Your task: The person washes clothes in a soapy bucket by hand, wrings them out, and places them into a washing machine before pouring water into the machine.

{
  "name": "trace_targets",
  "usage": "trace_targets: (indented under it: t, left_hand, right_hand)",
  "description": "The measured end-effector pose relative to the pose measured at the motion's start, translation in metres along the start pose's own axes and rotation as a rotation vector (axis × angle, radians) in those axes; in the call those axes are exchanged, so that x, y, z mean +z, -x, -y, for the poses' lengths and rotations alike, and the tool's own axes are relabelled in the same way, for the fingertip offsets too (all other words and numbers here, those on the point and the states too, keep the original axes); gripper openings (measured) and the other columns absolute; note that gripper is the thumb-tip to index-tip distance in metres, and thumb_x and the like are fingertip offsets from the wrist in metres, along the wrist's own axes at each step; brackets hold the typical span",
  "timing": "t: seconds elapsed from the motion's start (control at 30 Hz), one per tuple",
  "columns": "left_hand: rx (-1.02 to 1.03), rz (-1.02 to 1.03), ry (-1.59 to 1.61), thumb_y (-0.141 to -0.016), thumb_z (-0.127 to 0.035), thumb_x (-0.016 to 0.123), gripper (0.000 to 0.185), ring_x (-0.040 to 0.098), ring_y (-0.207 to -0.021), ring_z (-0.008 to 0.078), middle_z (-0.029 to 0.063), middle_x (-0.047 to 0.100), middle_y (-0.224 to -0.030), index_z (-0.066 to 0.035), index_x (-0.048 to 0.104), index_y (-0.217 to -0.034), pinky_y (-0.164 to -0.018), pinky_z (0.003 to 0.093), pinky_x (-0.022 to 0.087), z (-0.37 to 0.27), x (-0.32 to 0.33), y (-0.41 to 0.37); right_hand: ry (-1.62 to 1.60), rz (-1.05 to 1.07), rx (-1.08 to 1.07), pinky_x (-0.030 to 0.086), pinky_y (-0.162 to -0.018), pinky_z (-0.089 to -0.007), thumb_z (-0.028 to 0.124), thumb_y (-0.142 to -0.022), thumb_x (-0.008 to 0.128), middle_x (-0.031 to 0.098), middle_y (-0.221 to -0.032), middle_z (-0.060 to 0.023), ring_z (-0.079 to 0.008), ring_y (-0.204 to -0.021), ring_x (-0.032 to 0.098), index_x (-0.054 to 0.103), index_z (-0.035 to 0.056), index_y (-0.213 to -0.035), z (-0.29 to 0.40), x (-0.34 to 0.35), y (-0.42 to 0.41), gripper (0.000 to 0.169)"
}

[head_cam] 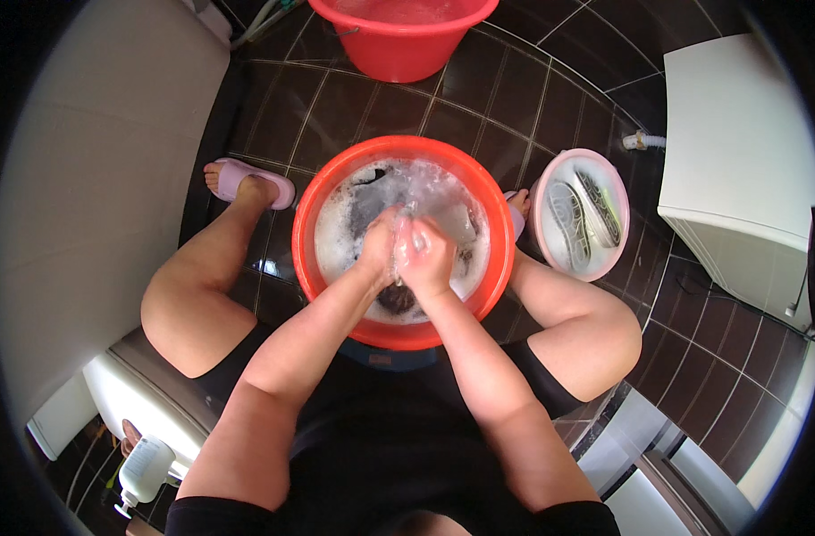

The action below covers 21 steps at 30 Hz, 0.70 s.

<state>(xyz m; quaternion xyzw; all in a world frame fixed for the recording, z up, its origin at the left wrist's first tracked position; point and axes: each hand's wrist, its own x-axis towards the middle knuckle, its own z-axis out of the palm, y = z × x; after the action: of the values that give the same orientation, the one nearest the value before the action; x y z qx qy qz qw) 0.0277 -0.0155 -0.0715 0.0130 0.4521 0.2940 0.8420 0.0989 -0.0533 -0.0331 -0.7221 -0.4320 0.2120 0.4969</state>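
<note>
Directly before me stands a round orange-red plastic basin (303, 234) filled with sudsy water (441, 181). My left hand (381, 240) and my right hand (426, 258) are pressed together over its middle, wet and lathered, with fingers curled. Whether a small wet thing is squeezed between them is hidden by the fingers and the glossy foam. Dark wet fabric (397, 299) shows through the suds just below my wrists. Near the basin's far rim a small black piece (374, 176) breaks the foam.
To the right, a pink bucket (543, 244) holds a pair of shoes (570, 224), soles up in foam. A red tub (401, 50) with water stands ahead. A white appliance (736, 141) is at right, a white pump bottle (146, 465) at lower left. The floor is dark tile (407, 107).
</note>
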Motion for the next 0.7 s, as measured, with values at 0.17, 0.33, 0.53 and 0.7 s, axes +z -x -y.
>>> trace_targets:
  t: [0.17, 0.33, 0.53, 0.7]
  left_hand:
    - [-0.021, -0.121, -0.139, -0.094, -0.026, 0.043, 0.029, 0.063, -0.08, 0.0204, 0.0104, 0.064, -0.093, -0.005, 0.059, -0.107, -0.07, 0.0349, 0.052, -0.012, 0.011, 0.024]
    - [0.084, -0.203, -0.068, -0.096, -0.04, 0.042, 0.041, 0.063, -0.088, 0.0221, 0.0094, 0.063, -0.101, -0.005, 0.057, -0.113, -0.078, 0.0345, 0.052, -0.053, 0.032, 0.056]
    - [0.067, -0.215, -0.066, -0.096, -0.047, 0.039, 0.053, 0.058, -0.106, 0.0243, 0.012, 0.058, -0.118, -0.004, 0.049, -0.125, -0.092, 0.0386, 0.045, -0.044, 0.034, 0.091]
    - [-0.059, -0.292, -0.064, -0.096, -0.044, 0.038, 0.052, 0.056, -0.11, 0.0271, 0.0121, 0.058, -0.12, -0.004, 0.049, -0.127, -0.094, 0.0433, 0.044, 0.014, -0.02, 0.078]
  right_hand:
    - [0.084, 0.168, -0.004, 0.048, -0.059, -0.0357, 0.022, -0.084, 0.063, 0.059, -0.067, -0.012, -0.0344, -0.064, 0.06, 0.061, 0.0029, -0.074, -0.013, -0.012, -0.006, 0.022]
    - [-0.007, 0.068, 0.172, 0.047, -0.068, -0.0338, 0.036, -0.088, 0.058, 0.063, -0.078, -0.0107, -0.0236, -0.075, 0.062, 0.062, 0.0045, -0.081, -0.017, -0.041, -0.025, 0.033]
    - [-0.418, 0.41, 0.805, 0.05, -0.076, -0.0335, 0.057, -0.094, 0.035, 0.064, -0.098, -0.0158, -0.0221, -0.088, 0.063, 0.058, -0.0021, -0.106, -0.059, -0.02, 0.002, 0.065]
    - [-0.715, 0.632, 0.85, 0.053, -0.077, -0.0323, 0.045, -0.091, 0.053, 0.057, -0.117, -0.0164, -0.0214, -0.093, 0.064, 0.035, -0.004, -0.136, -0.014, -0.013, -0.036, 0.068]
